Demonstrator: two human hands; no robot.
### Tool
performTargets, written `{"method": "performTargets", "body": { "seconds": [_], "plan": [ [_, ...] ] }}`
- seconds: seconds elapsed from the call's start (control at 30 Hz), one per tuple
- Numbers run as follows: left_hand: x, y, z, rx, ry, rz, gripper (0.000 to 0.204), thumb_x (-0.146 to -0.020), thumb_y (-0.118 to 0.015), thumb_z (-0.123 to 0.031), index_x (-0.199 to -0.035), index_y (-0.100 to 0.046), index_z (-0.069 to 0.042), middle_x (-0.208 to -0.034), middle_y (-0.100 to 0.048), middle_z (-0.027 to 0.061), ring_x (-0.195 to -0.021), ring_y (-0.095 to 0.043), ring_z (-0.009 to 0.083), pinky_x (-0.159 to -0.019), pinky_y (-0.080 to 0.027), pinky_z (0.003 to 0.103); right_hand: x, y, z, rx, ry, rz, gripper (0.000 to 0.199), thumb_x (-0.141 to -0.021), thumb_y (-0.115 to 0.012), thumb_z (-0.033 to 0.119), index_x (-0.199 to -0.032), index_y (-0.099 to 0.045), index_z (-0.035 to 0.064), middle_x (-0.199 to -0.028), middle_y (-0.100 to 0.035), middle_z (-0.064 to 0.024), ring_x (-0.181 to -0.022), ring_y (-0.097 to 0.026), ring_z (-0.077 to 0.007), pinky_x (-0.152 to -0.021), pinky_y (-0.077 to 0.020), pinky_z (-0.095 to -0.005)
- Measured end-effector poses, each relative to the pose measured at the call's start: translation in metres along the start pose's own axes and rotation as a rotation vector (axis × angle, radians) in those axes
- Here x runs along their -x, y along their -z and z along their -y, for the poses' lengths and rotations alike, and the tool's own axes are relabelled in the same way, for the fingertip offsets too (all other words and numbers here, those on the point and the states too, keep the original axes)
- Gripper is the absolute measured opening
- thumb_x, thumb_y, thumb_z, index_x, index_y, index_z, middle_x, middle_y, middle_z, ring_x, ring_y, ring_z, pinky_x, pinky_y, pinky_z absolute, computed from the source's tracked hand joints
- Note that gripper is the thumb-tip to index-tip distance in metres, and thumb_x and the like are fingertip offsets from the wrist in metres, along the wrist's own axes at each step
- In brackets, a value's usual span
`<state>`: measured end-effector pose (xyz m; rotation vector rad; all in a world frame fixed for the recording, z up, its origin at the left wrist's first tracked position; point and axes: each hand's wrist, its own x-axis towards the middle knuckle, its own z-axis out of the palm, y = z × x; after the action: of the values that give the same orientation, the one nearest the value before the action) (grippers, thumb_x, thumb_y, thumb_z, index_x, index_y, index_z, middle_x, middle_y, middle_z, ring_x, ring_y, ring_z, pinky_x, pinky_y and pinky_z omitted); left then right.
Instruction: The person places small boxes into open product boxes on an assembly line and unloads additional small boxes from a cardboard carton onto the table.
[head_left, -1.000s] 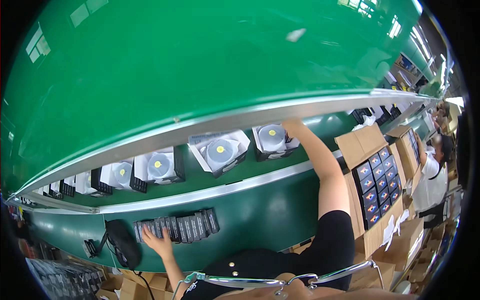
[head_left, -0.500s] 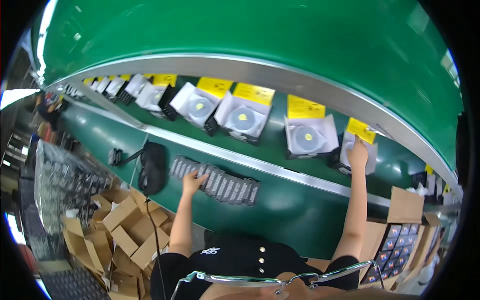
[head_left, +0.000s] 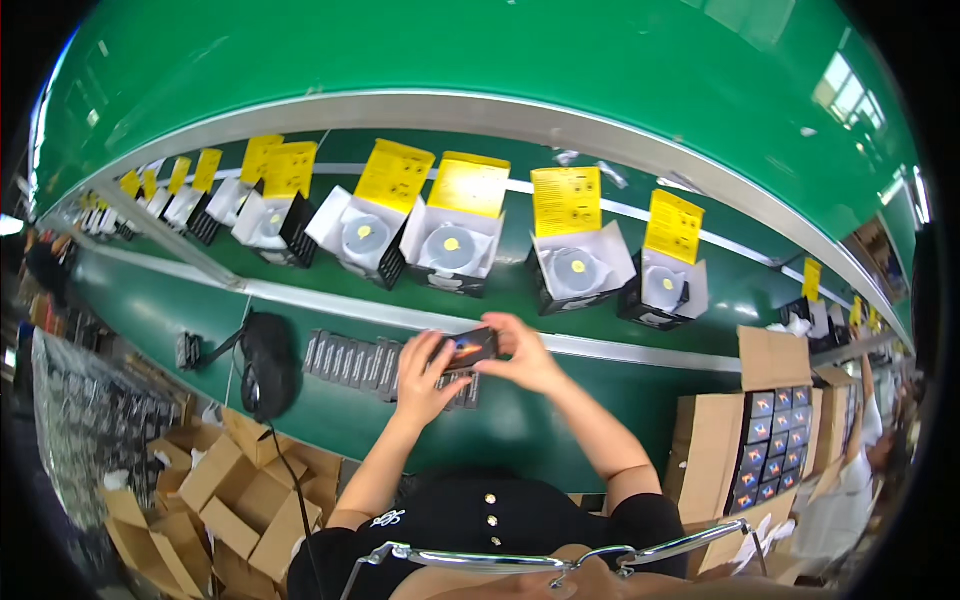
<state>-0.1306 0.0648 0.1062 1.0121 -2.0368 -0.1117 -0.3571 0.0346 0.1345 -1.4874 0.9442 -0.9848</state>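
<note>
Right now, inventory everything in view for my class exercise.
small box: one, black, held above bench
slim boxes: many, grey, row on bench
open boxes: many, black with yellow flaps, back
round units: several, grey, in boxes
bag: one, black, bench left
cable: one, black, lower left
cartons: several, brown, lower left, right
wrapped stack: one, grey, far left
bench: one, green, centre
overhead panel: one, green, top
co-workers: at least two, mixed clothing, edges
glasses: one, silver, bottom
left fingers, right fingers: two sets, bare, on small box

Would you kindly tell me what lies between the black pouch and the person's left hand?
In the head view, part of a row of small dark boxes lies between the black pouch and left hand.
</note>
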Motion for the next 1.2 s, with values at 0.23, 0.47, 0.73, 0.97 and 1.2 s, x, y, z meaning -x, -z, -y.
{"method": "performTargets", "body": {
  "seconds": [0.23, 0.47, 0.73, 0.97, 1.2],
  "plan": [
    [0.065, 0.002, 0.091, -0.344, 0.632, 0.060, 0.097, -0.076, -0.079, -0.033, -0.148, -0.027, 0.005, -0.146, -0.036, 0.0314, -0.135, -0.033, 0.0464, -0.113, -0.025, 0.054, -0.034, 0.235, 0.012, 1.005, 0.074, -0.485, 0.075, -0.058, -0.086, 0.001, -0.127, -0.054, 0.0039, -0.114, -0.063, -0.0178, -0.099, -0.065, -0.0322, -0.082, -0.0548, -0.0378],
    [0.088, 0.014, 0.141, -0.063, 1.151, 0.263, 0.081, -0.077, -0.077, -0.047, -0.128, -0.054, 0.011, -0.110, -0.065, 0.0310, -0.104, -0.064, 0.0426, -0.092, -0.049, 0.045, -0.106, 0.310, -0.080, 1.529, -0.206, 0.116, 0.040, -0.063, -0.078, 0.007, -0.101, -0.065, 0.0012, -0.106, -0.066, -0.0201, -0.105, -0.061, -0.0364, -0.090, -0.0505, -0.0431],
    [0.142, 0.005, 0.181, 0.211, 1.139, -0.114, 0.062, -0.076, -0.085, -0.025, -0.119, -0.062, 0.013, -0.104, -0.071, 0.0241, -0.094, -0.067, 0.0219, -0.085, -0.052, 0.032, -0.094, 0.332, -0.224, 1.661, 0.077, -0.185, 0.021, -0.071, -0.070, 0.010, -0.092, -0.068, 0.0075, -0.099, -0.069, -0.0113, -0.109, -0.061, -0.0290, -0.101, -0.0424, -0.0440],
    [0.108, 0.027, 0.168, 0.293, 1.181, -0.227, 0.050, -0.084, -0.079, -0.022, -0.118, -0.063, 0.012, -0.110, -0.071, 0.0203, -0.100, -0.065, 0.0191, -0.091, -0.049, 0.030, -0.070, 0.312, -0.205, 1.799, -0.178, -0.046, 0.021, -0.087, -0.053, 0.010, -0.104, -0.064, 0.0051, -0.110, -0.066, -0.0131, -0.116, -0.057, -0.0283, -0.114, -0.0324, -0.0441],
    [0.021, 0.081, 0.108, -0.225, 0.296, -0.194, 0.056, -0.065, -0.086, -0.022, -0.116, -0.068, -0.010, -0.119, -0.062, 0.0113, -0.107, -0.059, 0.0329, -0.091, -0.046, 0.046, -0.095, 0.080, 0.005, 0.683, -0.197, -0.166, 0.069, -0.069, -0.086, 0.022, -0.126, -0.056, -0.0017, -0.114, -0.064, -0.0192, -0.094, -0.067, -0.0266, -0.079, -0.0554, -0.0381]
  ]
}}
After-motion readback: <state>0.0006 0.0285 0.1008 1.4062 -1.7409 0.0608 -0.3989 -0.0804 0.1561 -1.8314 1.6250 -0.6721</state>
